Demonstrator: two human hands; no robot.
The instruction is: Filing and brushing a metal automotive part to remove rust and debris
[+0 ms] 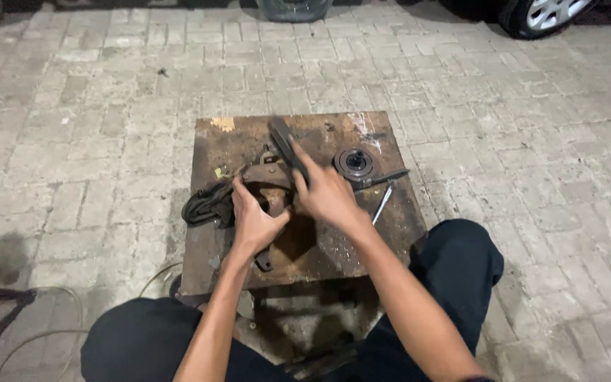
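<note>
1. Head view, the hands: the person is sitting over a low rusty metal table (334, 247) set on brick paving (93, 141). The left hand (254, 221) is pressing against a rust-brown metal part (266, 185) near the table's middle, fingers curled on its left side, so it is closed on that part. The right hand (328, 194) is wrapped around the lower end of a dark flat bar (282, 141) that is slanting up and away over the part; the grip is clamped on the bar.

2. Head view, surroundings: a dark round disc-like piece (353, 163) is lying just right of the right hand. A slim metal rod (382, 204) is resting near the table's right edge, apart from both hands. A black rubbery loop (206, 205) is lying at the left edge, just beside the left hand.

3. Head view, progress: judging by this, the work on the brown part is under way, not finished; the bar is engaged at the part and both hands are busy. Whether anything has come loose I cannot tell. Car wheels (542, 14) are showing at the top edge.
</note>
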